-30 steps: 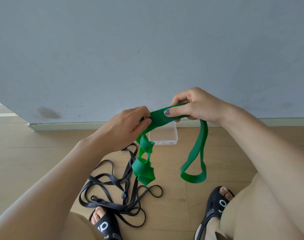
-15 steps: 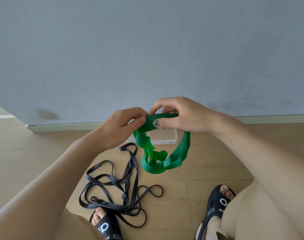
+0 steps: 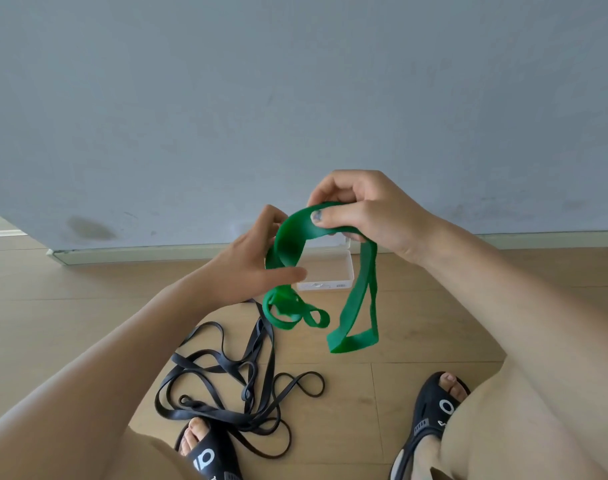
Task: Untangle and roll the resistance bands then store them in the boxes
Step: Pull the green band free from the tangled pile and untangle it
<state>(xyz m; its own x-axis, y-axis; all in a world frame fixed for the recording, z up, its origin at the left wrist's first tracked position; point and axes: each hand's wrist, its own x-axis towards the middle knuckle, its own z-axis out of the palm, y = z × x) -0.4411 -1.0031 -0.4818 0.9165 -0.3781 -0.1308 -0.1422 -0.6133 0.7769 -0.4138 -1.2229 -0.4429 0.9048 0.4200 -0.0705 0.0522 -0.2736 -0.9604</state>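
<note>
Wood floor (image 3: pixel 88 306) lay below; both hands, left (image 3: pixel 247 268) and right (image 3: pixel 361 209), pinched the green band (image 3: pixel 288 244), its knot hanging under the left.

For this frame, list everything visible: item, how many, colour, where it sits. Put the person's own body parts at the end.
Flat rubber resistance band: one, green, held in the air between both hands, partly twisted, loops hanging down.
Thin rubber resistance bands: count unclear, black, tangled heap on the floor by the left foot.
Clear plastic storage box: one, transparent with white edges, open, on the floor near the wall, behind the green band.
Wooden plank floor: light brown, under everything.
Wall: grey-blue, with a pale baseboard.
Slide sandals: two, black with white print, on the feet.
Left hand: pinching the green band.
Right hand: gripping the band's top.
</note>
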